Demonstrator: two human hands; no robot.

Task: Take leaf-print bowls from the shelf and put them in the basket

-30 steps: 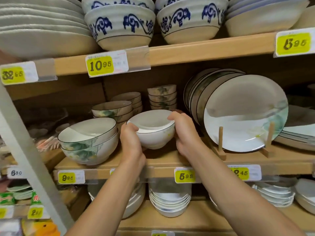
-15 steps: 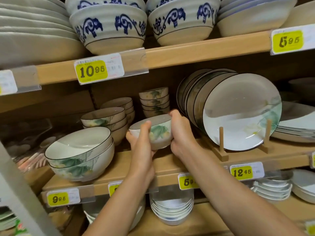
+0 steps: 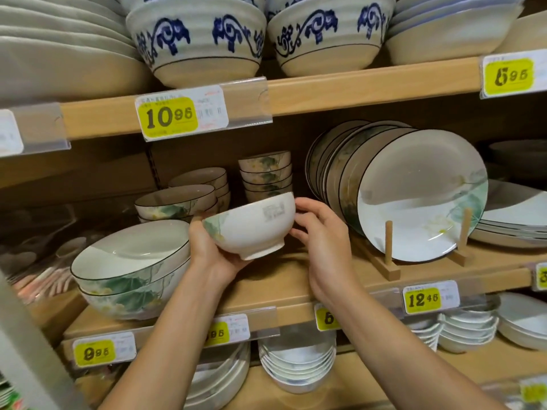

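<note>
Holding the leaf-print bowl [image 3: 251,229] just above the middle shelf [image 3: 296,282], tilted, you cup it from below with your left hand [image 3: 211,255], and your right hand [image 3: 321,244] curves its fingers round the right side. Draw it out slowly with both hands, away from the standing plates [image 3: 414,196] and the small stacked bowls [image 3: 266,176] behind. The basket is not in view; find it before you lower the bowl.

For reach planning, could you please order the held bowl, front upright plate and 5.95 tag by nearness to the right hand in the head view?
1. Held bowl: left, touching the right hand.
2. Front upright plate: just right.
3. 5.95 tag: upper shelf, far right.
</note>
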